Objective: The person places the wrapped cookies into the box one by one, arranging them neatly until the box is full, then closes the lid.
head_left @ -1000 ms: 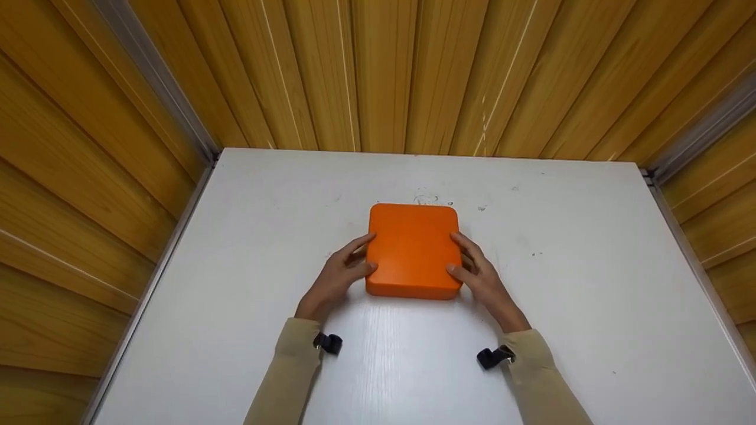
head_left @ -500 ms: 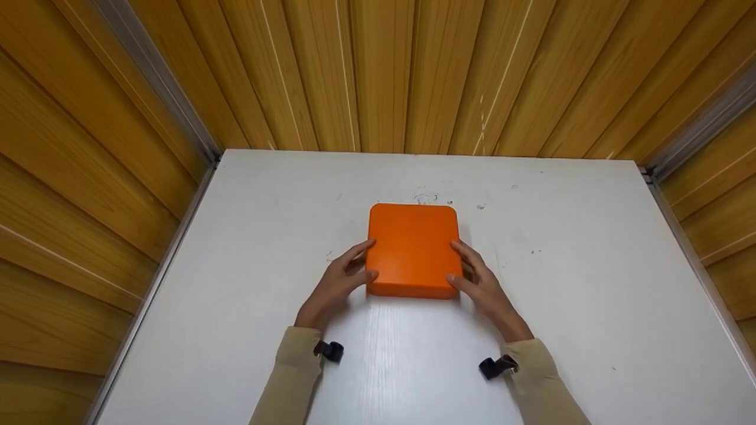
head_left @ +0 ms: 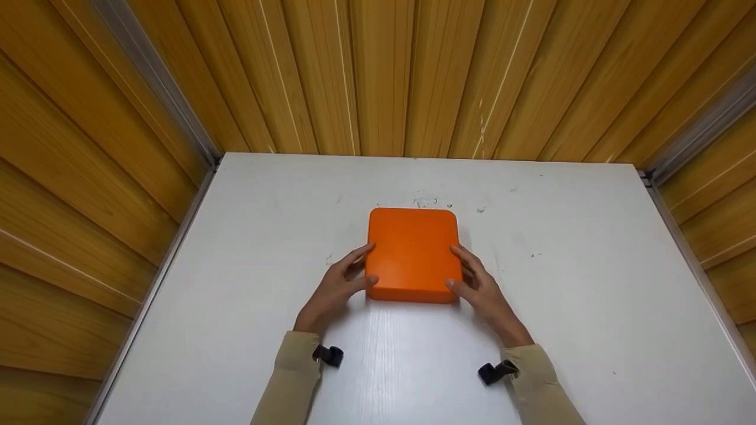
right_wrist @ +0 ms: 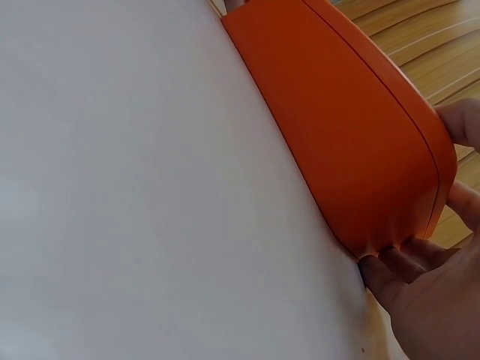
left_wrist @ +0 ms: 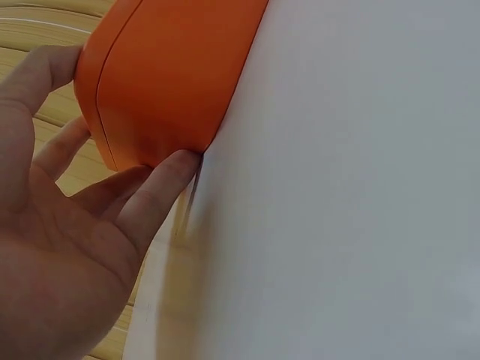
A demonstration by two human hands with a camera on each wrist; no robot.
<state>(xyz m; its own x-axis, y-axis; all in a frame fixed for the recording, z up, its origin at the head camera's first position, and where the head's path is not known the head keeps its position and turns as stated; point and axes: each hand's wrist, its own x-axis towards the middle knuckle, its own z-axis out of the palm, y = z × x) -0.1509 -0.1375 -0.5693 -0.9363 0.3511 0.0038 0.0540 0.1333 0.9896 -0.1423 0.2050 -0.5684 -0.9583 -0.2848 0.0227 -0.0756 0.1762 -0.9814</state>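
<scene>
An orange box (head_left: 413,254) with rounded corners lies on the white table, smooth side up. A thin seam runs round its side near the top, seen in both wrist views. My left hand (head_left: 336,283) grips its left side, thumb on the top edge near the front corner. In the left wrist view the fingers (left_wrist: 161,191) of that hand press the box wall low down, right at the tabletop. Mirroring it, my right hand (head_left: 484,289) holds the right side, thumb on the top edge. Its lower fingertips (right_wrist: 379,274) touch the box's bottom edge in the right wrist view.
The white table (head_left: 283,206) carries faint dark marks behind the box. Wood-patterned panel walls (head_left: 384,77) enclose its back and sides, with metal rails (head_left: 159,82) at the corners. Black wrist straps (head_left: 329,355) sit over beige sleeves.
Both hands have slid slightly toward the near end of the box while keeping hold of its sides. The box stays in place on the table; the head view has shifted a little.
</scene>
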